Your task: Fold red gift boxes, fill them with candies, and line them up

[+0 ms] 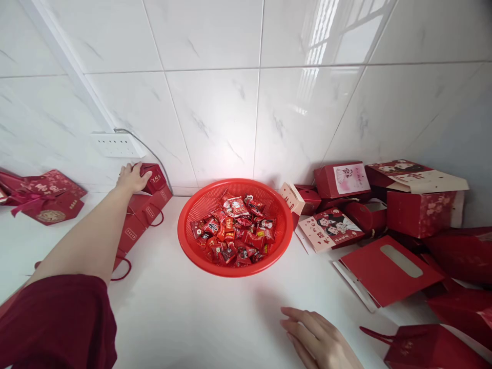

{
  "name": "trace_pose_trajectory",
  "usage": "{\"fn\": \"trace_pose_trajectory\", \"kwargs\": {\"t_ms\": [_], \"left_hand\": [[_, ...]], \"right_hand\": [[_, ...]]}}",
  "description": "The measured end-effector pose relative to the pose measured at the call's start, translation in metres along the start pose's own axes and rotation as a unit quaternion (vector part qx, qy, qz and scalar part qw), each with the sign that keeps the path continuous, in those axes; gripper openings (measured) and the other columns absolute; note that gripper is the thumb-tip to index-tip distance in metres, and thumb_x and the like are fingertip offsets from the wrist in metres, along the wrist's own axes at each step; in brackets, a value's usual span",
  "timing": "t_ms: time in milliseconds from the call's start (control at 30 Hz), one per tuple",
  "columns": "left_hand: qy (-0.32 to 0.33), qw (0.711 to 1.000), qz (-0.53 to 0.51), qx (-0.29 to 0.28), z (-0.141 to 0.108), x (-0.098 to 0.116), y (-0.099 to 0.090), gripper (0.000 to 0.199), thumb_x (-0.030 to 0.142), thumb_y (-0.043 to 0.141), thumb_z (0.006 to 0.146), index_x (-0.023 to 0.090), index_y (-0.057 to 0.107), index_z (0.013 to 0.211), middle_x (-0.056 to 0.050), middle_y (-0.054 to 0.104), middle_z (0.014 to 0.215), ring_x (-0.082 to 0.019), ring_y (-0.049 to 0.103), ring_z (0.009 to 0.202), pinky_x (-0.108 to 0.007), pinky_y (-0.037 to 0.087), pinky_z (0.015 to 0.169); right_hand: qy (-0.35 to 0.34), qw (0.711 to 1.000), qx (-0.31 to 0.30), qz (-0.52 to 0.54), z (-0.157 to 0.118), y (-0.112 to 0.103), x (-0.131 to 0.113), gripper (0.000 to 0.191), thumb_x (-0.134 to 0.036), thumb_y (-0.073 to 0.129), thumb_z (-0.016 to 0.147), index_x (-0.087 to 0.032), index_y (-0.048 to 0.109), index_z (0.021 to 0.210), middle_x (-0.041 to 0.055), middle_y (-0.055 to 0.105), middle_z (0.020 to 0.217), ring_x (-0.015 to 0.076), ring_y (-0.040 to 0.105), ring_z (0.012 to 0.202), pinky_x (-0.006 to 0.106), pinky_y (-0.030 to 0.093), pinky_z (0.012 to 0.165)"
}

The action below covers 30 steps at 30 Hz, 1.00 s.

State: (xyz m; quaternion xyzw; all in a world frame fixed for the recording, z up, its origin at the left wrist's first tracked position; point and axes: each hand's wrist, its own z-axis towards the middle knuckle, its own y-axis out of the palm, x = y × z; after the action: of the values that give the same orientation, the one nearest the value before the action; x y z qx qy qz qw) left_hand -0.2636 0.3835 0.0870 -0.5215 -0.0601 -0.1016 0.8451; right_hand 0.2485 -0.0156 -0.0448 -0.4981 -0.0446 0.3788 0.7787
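Observation:
My left hand (132,178) reaches to the back left, its spread fingers resting on a small red box (154,178) near the wall. More red boxes with cord handles (140,218) stand in a row below it, partly behind my forearm. A red plastic basket (282,243) in the middle holds many wrapped candies (234,228). At the front, my right hand (321,338) hovers over the white table with its fingers apart and nothing in them.
Many red gift boxes (418,212) and a flat red one (388,269) are piled at the right. A box with a ribbon (49,200) lies at the far left. A white power strip (117,145) with a cable is on the tiled wall (215,118).

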Motion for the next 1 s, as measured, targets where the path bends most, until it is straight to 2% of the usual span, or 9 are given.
{"fn": "trace_pose_trajectory", "kwargs": {"t_ms": [133,267,367,467,533,633,767,900,1000], "left_hand": [[-0.055,0.998,0.012,0.033,-0.021,0.029,-0.023,0.084,0.050,0.058,0.090,0.003,0.024,0.151,-0.026,0.011,0.161,-0.037,0.007,0.147,-0.069,0.006,0.110],[0.008,0.992,0.009,0.128,-0.056,0.086,-0.055,0.075,0.045,0.051,0.094,0.007,0.024,0.153,-0.020,0.015,0.161,-0.033,0.013,0.148,-0.056,0.014,0.118],[0.112,0.973,-0.019,0.200,-0.108,0.142,-0.068,0.067,0.041,0.053,0.091,0.017,0.033,0.151,-0.013,0.023,0.160,-0.030,0.023,0.147,-0.048,0.022,0.121],[0.212,0.953,-0.080,0.203,-0.185,0.194,-0.059,0.072,0.033,0.057,0.088,0.041,0.027,0.152,0.003,0.027,0.159,-0.025,0.033,0.145,-0.045,0.029,0.122],[0.293,0.937,-0.110,0.157,-0.241,0.222,-0.042,0.081,0.029,0.061,0.083,0.052,0.023,0.150,0.008,0.029,0.158,-0.027,0.043,0.138,-0.047,0.036,0.118],[0.462,0.872,-0.157,-0.039,-0.313,0.253,-0.012,0.083,0.027,0.060,0.084,0.054,0.019,0.151,0.006,0.043,0.151,-0.025,0.050,0.132,-0.044,0.049,0.108],[0.463,0.837,-0.127,-0.265,-0.363,0.273,0.022,0.072,0.039,0.054,0.092,0.048,0.017,0.154,0.004,0.030,0.159,-0.026,0.038,0.143,-0.051,0.041,0.114],[0.421,0.852,-0.112,-0.291,-0.371,0.275,0.046,0.064,0.045,0.045,0.098,0.037,0.019,0.156,-0.001,0.021,0.163,-0.027,0.024,0.149,-0.053,0.022,0.121],[0.401,0.864,-0.112,-0.284,-0.371,0.276,0.057,0.062,0.050,0.043,0.098,0.038,0.021,0.155,0.000,0.021,0.163,-0.027,0.022,0.150,-0.051,0.016,0.122]], "right_hand": [[-0.004,1.000,0.006,-0.002,0.001,-0.001,-0.004,0.027,-0.020,0.040,0.101,-0.020,0.066,0.108,0.0107,0.072,0.109,0.0194,0.072,0.086,0.029,0.061,0.073],[0.010,1.000,0.005,0.013,0.000,-0.002,-0.012,0.024,-0.017,0.043,0.099,-0.020,0.064,0.109,0.0107,0.071,0.111,0.0201,0.071,0.088,0.032,0.060,0.074],[0.008,1.000,0.009,0.002,0.000,-0.006,-0.016,0.024,-0.014,0.044,0.098,-0.019,0.063,0.113,0.0116,0.070,0.116,0.0199,0.070,0.088,0.034,0.059,0.076],[0.003,0.999,0.023,-0.027,0.004,-0.018,-0.017,0.026,-0.013,0.045,0.098,-0.018,0.062,0.117,0.0125,0.068,0.120,0.0201,0.068,0.093,0.035,0.058,0.080],[0.013,0.998,0.037,-0.053,0.006,-0.031,-0.019,0.025,-0.014,0.048,0.097,-0.018,0.062,0.117,0.0128,0.066,0.122,0.0211,0.067,0.098,0.038,0.057,0.085],[0.050,0.993,0.055,-0.087,-0.001,-0.057,-0.021,0.024,-0.018,0.050,0.098,-0.019,0.062,0.119,0.0129,0.064,0.127,0.0224,0.063,0.106,0.042,0.053,0.093],[0.129,0.978,0.097,-0.133,-0.034,-0.091,-0.015,0.026,-0.023,0.049,0.099,-0.021,0.062,0.121,0.0127,0.061,0.131,0.0260,0.059,0.117,0.049,0.048,0.100],[0.244,0.930,0.196,-0.193,-0.091,-0.123,-0.003,0.025,-0.028,0.050,0.098,-0.022,0.065,0.117,0.0111,0.061,0.131,0.0284,0.057,0.121,0.048,0.048,0.100],[0.355,0.862,0.274,-0.235,-0.135,-0.138,0.000,0.025,-0.034,0.051,0.097,-0.023,0.067,0.111,0.0087,0.065,0.125,0.0270,0.061,0.114,0.043,0.051,0.095]]}}
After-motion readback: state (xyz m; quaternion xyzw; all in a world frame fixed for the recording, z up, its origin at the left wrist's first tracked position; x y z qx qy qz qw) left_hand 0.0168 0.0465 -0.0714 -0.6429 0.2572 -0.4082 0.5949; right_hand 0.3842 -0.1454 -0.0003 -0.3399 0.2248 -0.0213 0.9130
